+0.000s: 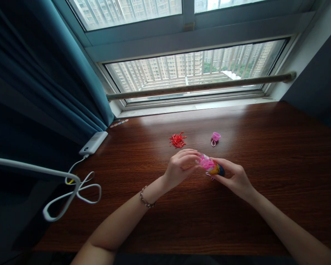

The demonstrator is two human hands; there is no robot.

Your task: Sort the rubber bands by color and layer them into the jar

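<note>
Above the table I hold a small clear bottle (205, 161) lying tilted on its side, with pink bits inside and a yellow and dark blue band toward its right end. My right hand (235, 178) grips the dark end between thumb and fingers. At the clear end, the fingertips and thumb of my left hand (180, 165) close around the bottle. A thin pink loop (210, 176) shows just below it. Farther back, a pink cap (215, 136) with a loop lies on the table, and left of it is a loose pile of small red pieces (178, 140), perhaps rubber bands.
The dark brown wooden table (278, 154) runs back to a window with a horizontal rail (193, 88). At left are a white power bank (93, 142) with a white cable (89, 200), a thick pale bent tube (33, 165) and blue curtains (79, 81).
</note>
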